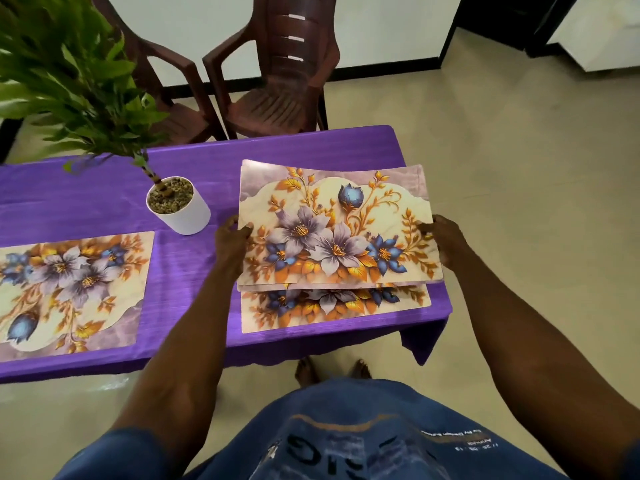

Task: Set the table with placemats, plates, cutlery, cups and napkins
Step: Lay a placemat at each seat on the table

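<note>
Purple cloth covers the surface (pixel 194 278), where one floral placemat (pixel 69 289) already lies flat at the left beside a white plant pot (pixel 180 211). Another placemat (pixel 332 313) lies at the right end, and just above it both hands hold a small stack (pixel 336 230), perhaps two mats, level. The left hand (pixel 230 244) and right hand (pixel 446 242) each keep a pinching grip on a short edge, likely to carry it on.

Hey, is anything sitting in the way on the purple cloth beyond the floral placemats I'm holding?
Nothing visible: the purple tablecloth beyond the held floral placemats shows bare; the white potted plant stands off to the left.
</note>
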`<state>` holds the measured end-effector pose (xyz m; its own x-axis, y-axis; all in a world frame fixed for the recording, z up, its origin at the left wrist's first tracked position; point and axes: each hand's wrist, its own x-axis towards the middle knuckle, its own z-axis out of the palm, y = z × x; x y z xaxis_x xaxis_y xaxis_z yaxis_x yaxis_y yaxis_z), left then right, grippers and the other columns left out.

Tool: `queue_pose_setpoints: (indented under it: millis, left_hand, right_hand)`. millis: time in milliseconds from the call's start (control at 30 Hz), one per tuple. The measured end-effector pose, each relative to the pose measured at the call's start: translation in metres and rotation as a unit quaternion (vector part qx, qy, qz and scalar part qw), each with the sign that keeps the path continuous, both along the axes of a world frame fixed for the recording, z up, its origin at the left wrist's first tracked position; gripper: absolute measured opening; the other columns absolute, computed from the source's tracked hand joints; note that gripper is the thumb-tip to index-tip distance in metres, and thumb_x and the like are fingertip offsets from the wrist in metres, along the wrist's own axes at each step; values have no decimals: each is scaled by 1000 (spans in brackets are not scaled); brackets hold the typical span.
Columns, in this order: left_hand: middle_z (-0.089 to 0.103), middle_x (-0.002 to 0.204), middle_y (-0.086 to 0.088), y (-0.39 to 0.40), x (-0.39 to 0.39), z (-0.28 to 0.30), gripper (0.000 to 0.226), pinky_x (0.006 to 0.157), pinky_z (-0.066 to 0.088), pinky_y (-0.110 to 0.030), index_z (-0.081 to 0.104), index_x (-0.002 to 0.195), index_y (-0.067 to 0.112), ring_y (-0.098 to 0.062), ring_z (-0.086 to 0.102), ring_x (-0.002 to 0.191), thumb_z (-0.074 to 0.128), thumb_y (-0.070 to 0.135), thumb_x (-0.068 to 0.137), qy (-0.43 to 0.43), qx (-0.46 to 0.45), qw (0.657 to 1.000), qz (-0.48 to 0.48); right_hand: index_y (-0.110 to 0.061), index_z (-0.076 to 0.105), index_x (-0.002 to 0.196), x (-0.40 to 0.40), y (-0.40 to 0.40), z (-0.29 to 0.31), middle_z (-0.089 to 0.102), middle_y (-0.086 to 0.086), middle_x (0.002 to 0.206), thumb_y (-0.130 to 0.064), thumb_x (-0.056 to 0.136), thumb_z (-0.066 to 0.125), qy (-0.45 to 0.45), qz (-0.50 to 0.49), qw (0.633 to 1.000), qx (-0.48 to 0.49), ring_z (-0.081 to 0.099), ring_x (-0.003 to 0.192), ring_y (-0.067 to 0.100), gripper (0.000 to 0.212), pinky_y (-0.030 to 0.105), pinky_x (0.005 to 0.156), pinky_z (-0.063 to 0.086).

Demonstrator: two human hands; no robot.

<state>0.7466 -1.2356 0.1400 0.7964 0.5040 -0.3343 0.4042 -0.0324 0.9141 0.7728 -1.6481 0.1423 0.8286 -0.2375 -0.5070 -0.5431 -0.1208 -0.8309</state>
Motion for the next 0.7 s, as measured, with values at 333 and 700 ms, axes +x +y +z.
queue_pose_setpoints:
  millis: [333, 700]
  left_hand:
    - [69, 102, -16, -65, 8, -5, 19, 58, 51, -26, 64, 109, 7, -11, 60, 64, 61, 2, 90, 30, -1, 998, -55]
    - [63, 115, -12, -277, 30, -23, 29, 77, 46, -33, 57, 122, 9, -23, 58, 93, 59, 14, 94, 54, 59, 993, -90]
  right_hand:
    - [-19, 65, 113, -9, -68, -9, 69, 8, 104, 0, 85, 58, 2, -17, 1000, -3, 66, 89, 25, 34, 41, 85, 53]
    - [-16, 66, 108, 9, -281, -10, 71, 3, 92, 2, 85, 61, -5, -3, 1000, 18, 64, 76, 16, 30, 28, 66, 48]
